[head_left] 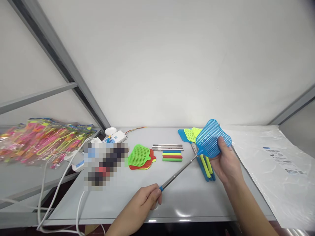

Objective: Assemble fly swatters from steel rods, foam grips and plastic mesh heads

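Observation:
A blue fly swatter (210,138) with a telescopic metal rod is held over the white table (118,200). My right hand (225,164) grips the edge of its blue mesh head. My left hand (145,201) is closed around the handle end of the rod. Below the head lie assembled swatters (205,164) with blue and yellow-green handles. Further left are loose mesh heads (141,157) in green, red and yellow, a row of metal rods (167,147), and coloured handle grips (172,155).
A power strip with white cables (81,160) sits at the table's left. A bag of bright packaged items (36,139) rests on the left shelf. A clear plastic bag with a label (278,164) covers the right. A blurred patch (104,164) hides something at left.

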`<state>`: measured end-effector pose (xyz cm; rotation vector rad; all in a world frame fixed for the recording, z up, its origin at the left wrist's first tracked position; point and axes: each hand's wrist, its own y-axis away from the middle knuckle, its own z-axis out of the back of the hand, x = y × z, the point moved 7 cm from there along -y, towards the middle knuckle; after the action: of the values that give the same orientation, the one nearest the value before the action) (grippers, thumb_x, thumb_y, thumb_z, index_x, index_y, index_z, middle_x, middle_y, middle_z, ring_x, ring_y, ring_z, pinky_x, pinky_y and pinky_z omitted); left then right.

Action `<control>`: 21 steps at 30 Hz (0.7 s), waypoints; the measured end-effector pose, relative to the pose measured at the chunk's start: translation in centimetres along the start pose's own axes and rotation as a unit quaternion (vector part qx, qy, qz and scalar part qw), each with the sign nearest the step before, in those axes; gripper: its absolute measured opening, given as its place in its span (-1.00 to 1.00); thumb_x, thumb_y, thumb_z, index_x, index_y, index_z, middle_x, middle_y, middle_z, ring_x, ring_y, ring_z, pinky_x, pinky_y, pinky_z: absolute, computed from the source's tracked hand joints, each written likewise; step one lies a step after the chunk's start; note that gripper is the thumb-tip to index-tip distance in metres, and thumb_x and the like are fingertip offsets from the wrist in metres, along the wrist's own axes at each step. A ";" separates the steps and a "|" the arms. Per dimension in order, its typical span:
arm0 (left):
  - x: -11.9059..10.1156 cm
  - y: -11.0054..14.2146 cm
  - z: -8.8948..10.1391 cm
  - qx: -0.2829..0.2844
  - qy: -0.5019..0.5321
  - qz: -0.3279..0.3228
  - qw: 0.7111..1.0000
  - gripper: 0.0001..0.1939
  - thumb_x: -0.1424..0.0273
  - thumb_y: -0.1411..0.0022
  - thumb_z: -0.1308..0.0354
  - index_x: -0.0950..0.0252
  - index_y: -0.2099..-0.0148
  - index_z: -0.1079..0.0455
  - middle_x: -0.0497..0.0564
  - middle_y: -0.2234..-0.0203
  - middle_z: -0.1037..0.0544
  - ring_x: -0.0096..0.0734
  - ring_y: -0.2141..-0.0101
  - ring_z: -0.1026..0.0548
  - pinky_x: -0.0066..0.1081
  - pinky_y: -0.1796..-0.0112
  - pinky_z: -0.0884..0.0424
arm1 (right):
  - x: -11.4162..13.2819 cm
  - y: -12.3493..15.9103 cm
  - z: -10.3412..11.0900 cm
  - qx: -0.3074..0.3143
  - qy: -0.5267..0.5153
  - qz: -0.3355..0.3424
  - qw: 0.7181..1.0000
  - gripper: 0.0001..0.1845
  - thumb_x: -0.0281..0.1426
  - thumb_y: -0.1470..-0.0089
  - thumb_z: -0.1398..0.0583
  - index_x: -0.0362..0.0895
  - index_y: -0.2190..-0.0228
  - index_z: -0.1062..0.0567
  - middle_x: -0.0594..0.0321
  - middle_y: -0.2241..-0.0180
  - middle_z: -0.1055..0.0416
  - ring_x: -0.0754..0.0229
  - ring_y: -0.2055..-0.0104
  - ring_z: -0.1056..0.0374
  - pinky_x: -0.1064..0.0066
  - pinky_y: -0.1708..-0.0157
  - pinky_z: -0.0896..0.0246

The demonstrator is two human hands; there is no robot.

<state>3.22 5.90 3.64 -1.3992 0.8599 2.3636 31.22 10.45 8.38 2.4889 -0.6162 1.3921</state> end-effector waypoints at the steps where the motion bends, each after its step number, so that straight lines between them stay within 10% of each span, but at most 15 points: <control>1: -0.3 -0.2 -0.2 -0.003 0.006 -0.006 1.000 -0.50 0.02 -0.38 0.23 0.28 0.33 -0.30 -0.13 0.54 -0.21 -0.45 0.46 -0.21 -0.49 0.40 -0.17 | -0.1 0.8 -0.5 -0.002 0.022 0.005 1.000 -0.69 -0.14 -0.03 -0.29 -0.03 0.22 -0.54 0.22 0.21 -0.56 0.11 0.12 -0.47 0.28 0.13 -0.41; 9: -1.5 -1.8 -2.4 0.023 0.100 -0.019 0.994 -0.52 0.01 -0.35 0.13 0.30 0.36 -0.29 -0.16 0.58 -0.16 -0.54 0.54 -0.11 -0.51 0.51 -0.06 | -1.4 5.3 0.8 -0.027 0.124 -0.036 0.991 -0.66 -0.09 -0.05 -0.25 -0.09 0.28 -0.54 0.15 0.33 -0.56 0.06 0.28 -0.48 0.31 0.35 -0.41; 16: -5.1 -6.1 -11.7 0.193 0.421 -0.016 0.886 -0.73 0.15 -0.29 0.02 0.26 0.15 -0.23 -0.19 0.55 -0.15 -0.66 0.68 -0.07 -0.52 0.60 -0.06 | -2.2 6.0 2.4 0.132 0.307 -0.056 0.941 -0.66 -0.13 -0.08 -0.23 -0.06 0.17 -0.46 0.17 0.24 -0.52 0.14 0.28 -0.47 0.35 0.29 -0.36; 21: -9.7 -8.5 -13.3 0.168 0.268 -0.129 0.940 -0.76 0.37 -0.28 0.04 0.30 0.05 -0.33 -0.03 0.40 -0.37 -0.44 0.43 -0.36 -0.39 0.35 -0.34 | -0.7 4.1 3.9 0.081 0.478 -0.026 0.874 -0.60 -0.06 -0.16 -0.10 -0.06 0.55 -0.24 0.42 0.65 -0.23 0.29 0.70 -0.16 0.45 0.70 0.02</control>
<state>21.71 5.26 4.22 -1.8897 1.0691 1.5664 31.95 5.48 5.70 1.5266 -0.2020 2.4068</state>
